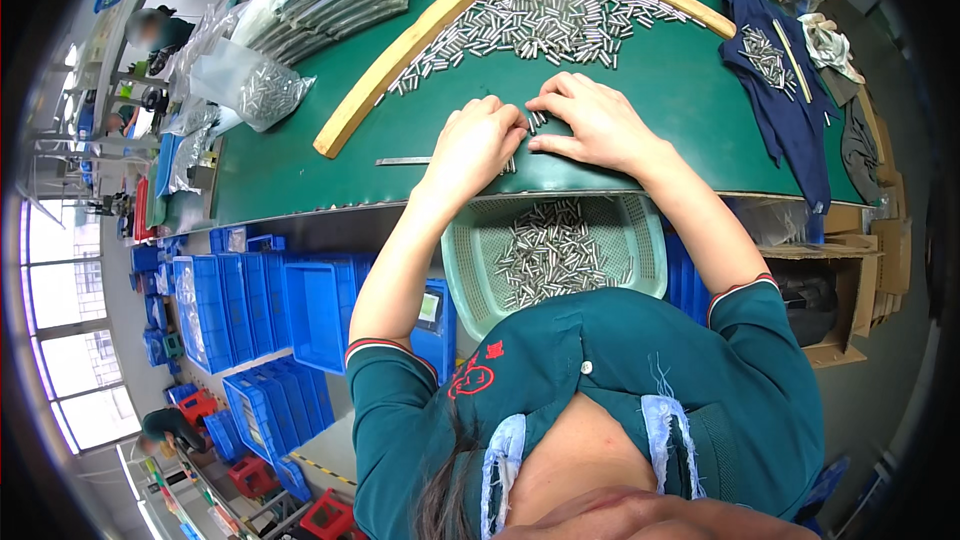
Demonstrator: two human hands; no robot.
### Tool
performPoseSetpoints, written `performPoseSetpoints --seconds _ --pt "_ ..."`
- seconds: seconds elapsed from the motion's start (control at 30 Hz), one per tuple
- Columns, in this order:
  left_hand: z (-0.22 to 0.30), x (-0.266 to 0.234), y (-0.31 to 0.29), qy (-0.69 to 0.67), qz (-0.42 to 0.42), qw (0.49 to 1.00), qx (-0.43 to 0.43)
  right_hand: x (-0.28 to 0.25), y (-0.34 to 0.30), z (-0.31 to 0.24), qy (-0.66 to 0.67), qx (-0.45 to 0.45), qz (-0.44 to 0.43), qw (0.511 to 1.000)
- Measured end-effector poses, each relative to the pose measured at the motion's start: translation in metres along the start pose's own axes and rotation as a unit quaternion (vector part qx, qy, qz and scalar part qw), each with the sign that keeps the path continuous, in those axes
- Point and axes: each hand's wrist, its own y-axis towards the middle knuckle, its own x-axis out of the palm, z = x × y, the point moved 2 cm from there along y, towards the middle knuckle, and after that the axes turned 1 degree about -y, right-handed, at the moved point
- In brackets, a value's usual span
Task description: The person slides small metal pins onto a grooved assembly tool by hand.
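Observation:
Both of my hands rest low over the green table [640,130] near its front edge, close together. My left hand [474,145] is closed, its fingers bent over a few short metal pins [509,166] that show below its fingertips. Facing it, my right hand [592,122] curls its fingers and thumb around several more pins [538,120]. How firmly either hand grips them is hidden. Below the table edge, in front of my body, a pale green plastic basket [455,265] holds a heap of the same silvery pins [555,252].
Two wooden strips [425,50] meet in a corner around a large pin pile [550,10]. A thin metal strip [402,161] lies by my left wrist. Bagged parts [265,90] sit left; a dark cloth [765,105] with pins lies right. Blue bins [325,315] stand below.

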Motion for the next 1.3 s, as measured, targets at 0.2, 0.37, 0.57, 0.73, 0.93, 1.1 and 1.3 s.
performPoseSetpoints --seconds 0.2,0.37,0.57,0.73,0.93,1.1,1.3 --pt "0.003 -0.002 -0.008 -0.013 0.007 1.000 0.012 0.001 -0.004 -0.004 0.012 0.000 -0.025 1.000" --pt "-0.001 -0.019 -0.018 -0.032 0.083 0.996 -0.007 0.003 -0.017 -0.019 0.025 -0.001 -0.013 1.000" --pt "-0.003 -0.020 -0.030 -0.070 0.096 0.993 -0.024 -0.008 -0.024 -0.034 0.059 0.067 -0.013 0.996" --pt "0.011 -0.005 -0.035 -0.035 0.037 0.998 0.035 -0.010 -0.031 -0.031 0.011 0.086 -0.035 0.996" --pt "0.018 0.008 -0.031 -0.014 0.022 0.997 0.068 -0.011 -0.039 -0.040 0.040 0.084 -0.037 0.995" --pt "0.016 0.002 -0.033 -0.016 -0.002 0.994 0.105 -0.024 -0.032 -0.032 0.079 0.067 -0.065 0.992" --pt "0.009 -0.013 -0.016 -0.001 0.045 0.994 0.104 -0.044 0.007 0.017 0.016 0.123 0.024 0.992"
